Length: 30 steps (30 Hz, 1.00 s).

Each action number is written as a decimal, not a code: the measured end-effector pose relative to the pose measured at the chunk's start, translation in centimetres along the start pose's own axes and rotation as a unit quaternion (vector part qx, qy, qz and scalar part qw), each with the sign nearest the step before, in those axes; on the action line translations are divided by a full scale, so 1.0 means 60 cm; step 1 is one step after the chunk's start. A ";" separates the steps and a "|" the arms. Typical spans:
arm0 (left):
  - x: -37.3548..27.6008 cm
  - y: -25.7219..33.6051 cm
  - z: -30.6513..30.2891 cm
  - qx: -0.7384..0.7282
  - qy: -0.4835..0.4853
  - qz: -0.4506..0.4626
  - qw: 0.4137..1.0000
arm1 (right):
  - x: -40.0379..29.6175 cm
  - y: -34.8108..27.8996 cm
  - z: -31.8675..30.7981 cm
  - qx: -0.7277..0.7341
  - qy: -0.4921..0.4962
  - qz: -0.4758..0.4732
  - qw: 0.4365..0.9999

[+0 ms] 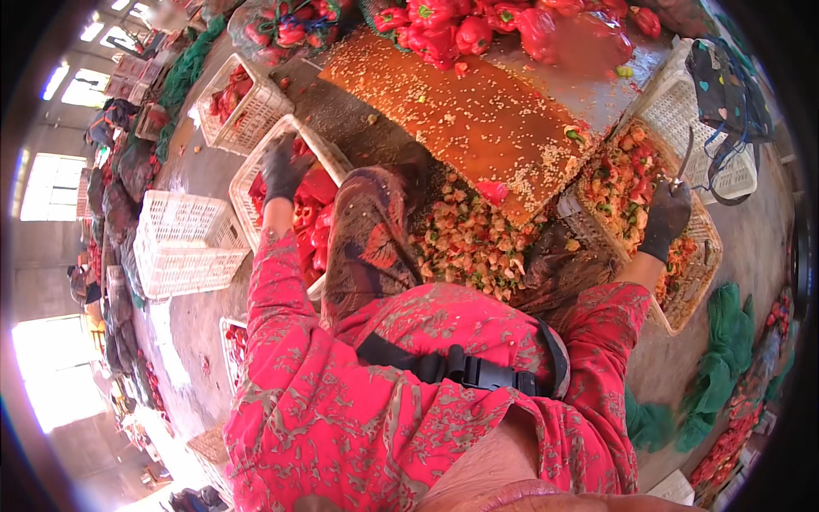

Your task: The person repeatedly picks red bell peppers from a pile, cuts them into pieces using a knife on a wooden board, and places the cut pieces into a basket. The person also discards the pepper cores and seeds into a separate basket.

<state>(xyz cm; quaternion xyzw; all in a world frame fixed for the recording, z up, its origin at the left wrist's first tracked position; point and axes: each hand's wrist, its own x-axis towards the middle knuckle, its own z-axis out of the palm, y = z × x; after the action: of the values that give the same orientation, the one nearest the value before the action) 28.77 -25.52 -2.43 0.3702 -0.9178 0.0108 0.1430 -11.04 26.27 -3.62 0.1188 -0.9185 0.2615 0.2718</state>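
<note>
My left hand (281,169), in a dark glove, is over a white plastic crate (240,185) of cut red bell peppers (315,221). Its fingers reach down among the pieces, and whether they grip one cannot be made out. In my gloved right hand (668,214) is a thin tool with a curved metal blade (686,153), probably a knife. That hand is above a crate (710,253) filled with pepper cores and scraps (624,173). Between my legs lies a heap of seedy cores (473,246). An orange board (441,96), strewn with seeds, extends in front of me.
Whole red peppers (441,29) are piled beyond the board, beside a full mesh bag (288,29). To the left stand a stacked white crate (189,243) and another crate with red pieces (246,118). A dark bag (729,89) rests on a crate at right, near green netting (716,365).
</note>
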 end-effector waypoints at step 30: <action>0.313 0.358 0.198 -0.188 -0.001 0.079 0.979 | -0.022 -0.126 0.030 0.122 -0.124 -0.073 0.982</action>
<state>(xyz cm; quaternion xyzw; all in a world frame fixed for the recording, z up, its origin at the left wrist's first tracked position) -1.77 -24.13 -6.87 0.2628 -0.9300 -0.1513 0.2078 -8.00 19.09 -2.51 0.2498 -0.8950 0.3343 0.1576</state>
